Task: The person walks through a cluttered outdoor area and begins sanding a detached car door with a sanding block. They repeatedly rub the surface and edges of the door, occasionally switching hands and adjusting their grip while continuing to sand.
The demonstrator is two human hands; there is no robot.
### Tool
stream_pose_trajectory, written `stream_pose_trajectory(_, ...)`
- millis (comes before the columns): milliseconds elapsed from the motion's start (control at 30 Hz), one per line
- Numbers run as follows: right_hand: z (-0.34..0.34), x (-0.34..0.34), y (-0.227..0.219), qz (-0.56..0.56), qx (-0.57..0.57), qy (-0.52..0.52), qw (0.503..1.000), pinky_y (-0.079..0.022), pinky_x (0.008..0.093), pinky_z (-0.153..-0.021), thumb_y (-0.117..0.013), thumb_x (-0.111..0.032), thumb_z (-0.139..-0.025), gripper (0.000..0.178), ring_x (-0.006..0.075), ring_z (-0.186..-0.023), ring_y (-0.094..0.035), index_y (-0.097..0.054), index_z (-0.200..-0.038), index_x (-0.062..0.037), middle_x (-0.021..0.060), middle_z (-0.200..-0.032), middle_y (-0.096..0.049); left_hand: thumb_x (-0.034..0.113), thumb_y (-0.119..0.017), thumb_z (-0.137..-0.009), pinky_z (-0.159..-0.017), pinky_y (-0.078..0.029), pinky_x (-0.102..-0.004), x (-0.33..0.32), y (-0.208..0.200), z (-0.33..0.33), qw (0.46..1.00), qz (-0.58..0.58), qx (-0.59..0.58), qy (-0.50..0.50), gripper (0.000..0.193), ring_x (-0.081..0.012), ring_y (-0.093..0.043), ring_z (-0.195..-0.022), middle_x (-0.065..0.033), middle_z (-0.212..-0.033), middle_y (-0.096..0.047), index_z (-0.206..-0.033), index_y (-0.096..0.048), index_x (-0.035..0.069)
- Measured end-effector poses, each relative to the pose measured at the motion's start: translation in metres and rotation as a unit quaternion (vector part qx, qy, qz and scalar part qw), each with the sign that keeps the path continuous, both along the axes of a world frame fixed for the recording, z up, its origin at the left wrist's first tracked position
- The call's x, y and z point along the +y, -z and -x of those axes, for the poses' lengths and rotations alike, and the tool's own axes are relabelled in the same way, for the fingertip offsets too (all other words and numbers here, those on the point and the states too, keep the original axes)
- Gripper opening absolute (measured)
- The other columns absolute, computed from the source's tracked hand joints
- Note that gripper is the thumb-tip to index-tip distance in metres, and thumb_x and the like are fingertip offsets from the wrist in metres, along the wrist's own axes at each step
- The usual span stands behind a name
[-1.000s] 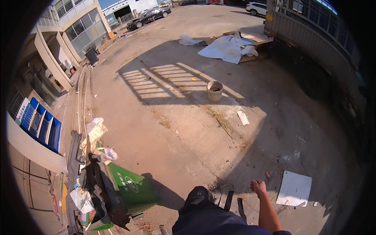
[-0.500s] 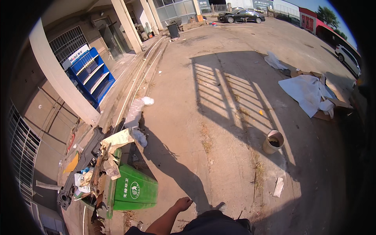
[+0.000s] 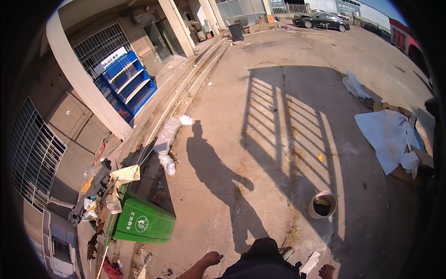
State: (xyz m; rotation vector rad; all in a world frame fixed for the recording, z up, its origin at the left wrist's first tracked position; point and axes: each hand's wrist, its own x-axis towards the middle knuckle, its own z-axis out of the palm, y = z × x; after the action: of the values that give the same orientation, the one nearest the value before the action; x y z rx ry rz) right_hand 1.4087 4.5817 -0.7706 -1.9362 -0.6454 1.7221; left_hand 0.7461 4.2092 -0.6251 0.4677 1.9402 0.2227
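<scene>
My left hand (image 3: 211, 259) is low in the head view, its fingers curled in with nothing visible in them. It hangs over the concrete, to the right of a green trash bin (image 3: 151, 221) and apart from it. My right hand (image 3: 326, 271) only just shows at the lower edge, mostly cut off, so its grip is unclear. Beside it on the ground lies a pale, flat broken slab (image 3: 310, 262). The green bin leans at a tilt in the view, with cardboard (image 3: 125, 175), paper and dark scrap heaped at its top.
A round pale bucket (image 3: 322, 204) with dark contents stands ahead on the right. White sheeting (image 3: 383, 139) lies over cardboard farther right. Clear plastic wrap (image 3: 168, 139) lies along the steps at left. A blue shelf rack (image 3: 127, 86) stands by the building; a black car (image 3: 320, 21) is parked far off.
The view has moved forward and turned left, so the bucket appears nearer. My right hand has come into view, and my body's shadow now shows up to the head.
</scene>
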Motion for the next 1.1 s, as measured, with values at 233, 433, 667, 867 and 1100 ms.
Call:
stream_pose_trajectory(233,0.069,0.214,-0.027,-0.056,-0.027,-0.134,0.989,-0.052,0.0393,-0.05,-0.059,-0.023,-0.107,0.025,0.0234,-0.06,-0.067,-0.07,-0.105,-0.0011,0.0096,-0.082,-0.069,0.058,-0.061,-0.11,-0.104,-0.058,-0.0519,-0.01,0.067,-0.077,0.992,0.061,-0.018,0.106,0.061,-0.0412,-0.078,-0.115,-0.0232,-0.124,-0.082,-0.127,-0.081,0.003)
stream_pose_trajectory(433,0.061,0.282,-0.023,0.045,-0.059,-0.157,0.985,-0.059,0.0409,-0.061,-0.063,-0.028,-0.109,0.027,0.0231,-0.071,-0.072,-0.07,-0.111,-0.0026,0.0088,-0.087,-0.071,0.053,-0.06,-0.111,-0.092,-0.062,-0.0517,0.247,0.053,-0.008,0.999,0.012,0.038,0.003,0.058,-0.0359,-0.082,-0.095,-0.0188,-0.1,-0.084,-0.106,-0.081,-0.001)
stream_pose_trajectory(667,0.099,0.376,0.019,0.089,-0.116,-0.233,0.961,-0.055,0.0366,-0.063,-0.062,-0.035,-0.11,0.037,0.0189,-0.073,-0.071,-0.076,-0.109,-0.0018,0.0067,-0.089,-0.073,0.041,-0.068,-0.114,-0.087,-0.063,-0.0426,0.42,0.002,-0.062,0.995,-0.067,-0.024,-0.066,0.043,-0.0284,-0.082,-0.094,-0.0185,-0.105,-0.083,-0.117,-0.076,-0.001)
stream_pose_trajectory(867,0.121,0.461,0.195,0.121,-0.206,-0.306,0.921,-0.054,0.0392,-0.074,-0.056,-0.053,-0.115,0.049,0.0153,-0.084,-0.065,-0.077,-0.116,-0.008,0.0012,-0.094,-0.071,0.047,-0.075,-0.107,-0.105,-0.059,-0.0522,0.452,0.105,-0.163,0.995,-0.018,0.04,0.088,0.056,-0.0454,-0.073,-0.123,-0.0284,-0.129,-0.076,-0.136,-0.069,-0.001)
stream_pose_trajectory(1100,0.175,0.574,0.378,0.078,-0.165,-0.303,0.935,-0.05,0.0413,-0.09,-0.051,-0.06,-0.114,0.062,0.0199,-0.097,-0.061,-0.08,-0.122,-0.0061,0.0054,-0.108,-0.073,0.054,-0.083,-0.099,-0.129,-0.038,-0.0633,0.484,0.173,-0.242,0.991,0.036,0.076,0.103,0.101,-0.059,-0.044,-0.153,-0.0398,-0.167,-0.043,-0.171,-0.039,-0.002)
